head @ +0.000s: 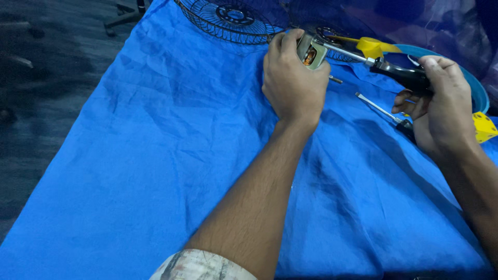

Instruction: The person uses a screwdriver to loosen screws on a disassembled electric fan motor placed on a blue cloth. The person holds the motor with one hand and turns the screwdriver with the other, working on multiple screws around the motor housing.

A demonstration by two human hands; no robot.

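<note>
My left hand (291, 78) grips a small grey fan motor (310, 51) with copper windings showing and a short shaft sticking out to the right. My right hand (441, 103) holds a screwdriver (399, 73) by its black handle; its metal shaft points left and its tip touches the motor. Both hands are over a wrinkled blue cloth (171, 155).
A black wire fan grille (228, 21) lies at the cloth's far edge. A second screwdriver (381, 110) lies on the cloth under my right hand. A blue fan blade (480, 91) and yellow parts (371, 45) sit at the right. Dark floor lies to the left.
</note>
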